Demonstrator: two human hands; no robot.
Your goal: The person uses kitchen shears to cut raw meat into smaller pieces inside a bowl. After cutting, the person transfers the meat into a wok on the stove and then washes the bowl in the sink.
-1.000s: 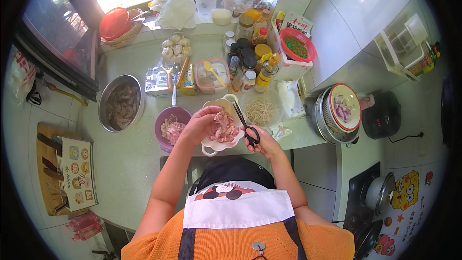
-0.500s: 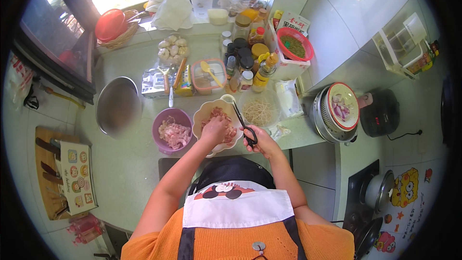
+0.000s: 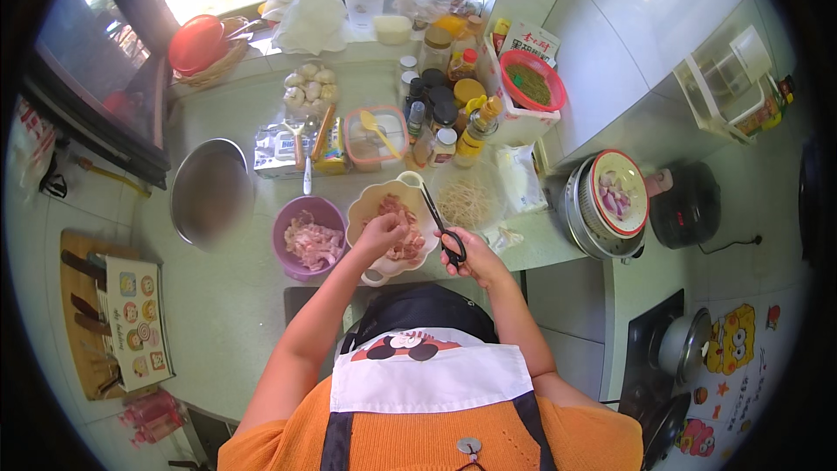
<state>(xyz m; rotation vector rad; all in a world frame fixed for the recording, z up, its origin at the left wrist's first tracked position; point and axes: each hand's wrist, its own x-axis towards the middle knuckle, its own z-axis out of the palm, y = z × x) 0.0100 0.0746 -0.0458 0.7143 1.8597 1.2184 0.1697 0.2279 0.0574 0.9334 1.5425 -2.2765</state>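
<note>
My right hand (image 3: pixel 473 260) is closed around the black handles of kitchen scissors (image 3: pixel 432 205), whose blades point away from me over the right rim of a cream scalloped bowl (image 3: pixel 356 225). Pieces of raw meat (image 3: pixel 406 246) lie in that bowl. Just above them is my left hand (image 3: pixel 382 232), its fingers pinched together; whatever they hold is too small to make out. To the left stands a purple bowl (image 3: pixel 279 240) with paler raw meat (image 3: pixel 316 241) in it. A white-handled utensil (image 3: pixel 307 176) shows at its far rim.
A large steel bowl (image 3: pixel 179 201) sits at the left. Behind the bowls are garlic bulbs (image 3: pixel 310 85), a lidded container (image 3: pixel 356 141) and several bottles (image 3: pixel 475 131). Pale shreds (image 3: pixel 465 202) lie right of the cream bowl. Stacked colanders (image 3: pixel 580 209) stand at the counter's right corner.
My left hand has lifted slightly from the meat and moved a little left, its fingers now drawn together. My right hand and the scissors stay nearly in place.
</note>
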